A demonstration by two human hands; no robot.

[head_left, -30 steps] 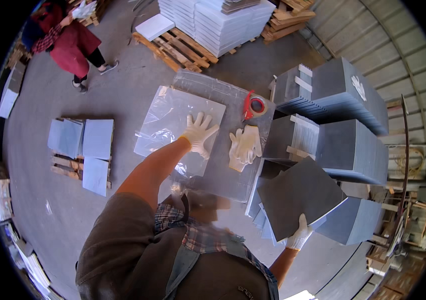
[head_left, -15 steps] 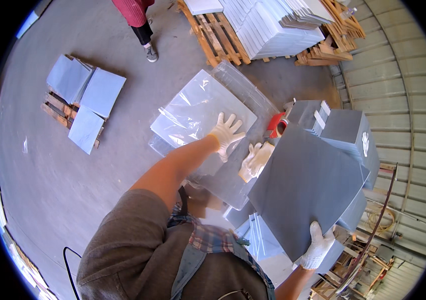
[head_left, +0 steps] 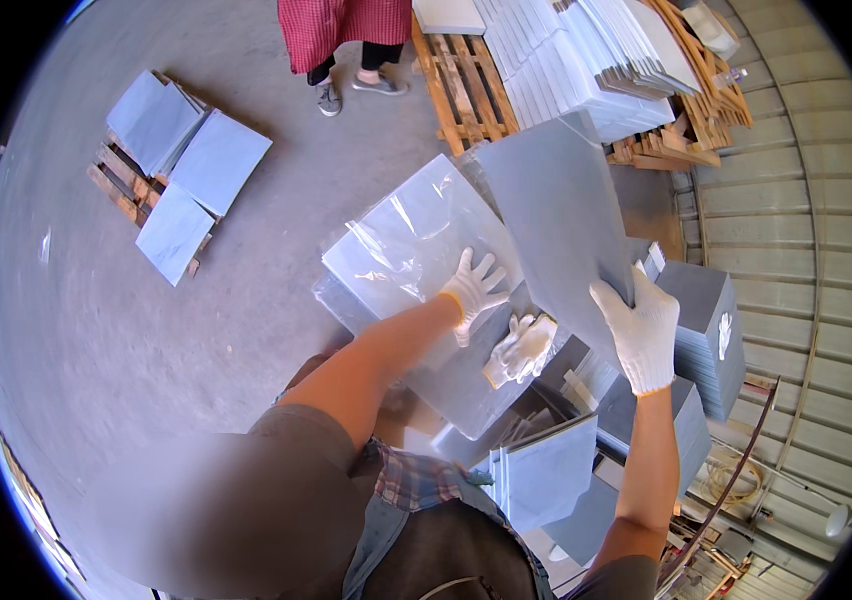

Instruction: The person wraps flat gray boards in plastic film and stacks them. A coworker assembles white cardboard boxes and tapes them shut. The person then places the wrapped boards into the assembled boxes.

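My right hand point(head_left: 638, 335), in a white knit glove, grips the near edge of a large flat grey panel point(head_left: 561, 215). The panel is tilted up and stretches away from me, its far part overlapping the right side of a work surface. On that surface lies a pale square panel point(head_left: 416, 235) in glossy clear plastic film. With fingers spread, my left hand point(head_left: 474, 292), also gloved, rests at the near right corner of the wrapped panel. Just right of it sits a loose pair of white gloves point(head_left: 521, 350). The right thumb lies on the grey panel's face; the other fingers are partly hidden.
Stacks of grey panels point(head_left: 698, 285) stand at the right, with pale blue panels point(head_left: 546, 475) leaning nearer me. Far left, a low pallet point(head_left: 114, 193) carries several panels. A wooden pallet point(head_left: 461, 85) and white stacked panels point(head_left: 546, 70) stand beyond; a person point(head_left: 346, 40) is close by.
My right hand has lifted the grey panel off the right-hand stack and swung it away from me and leftward. My left hand stays spread at the wrapped panel. The person has come more into view.
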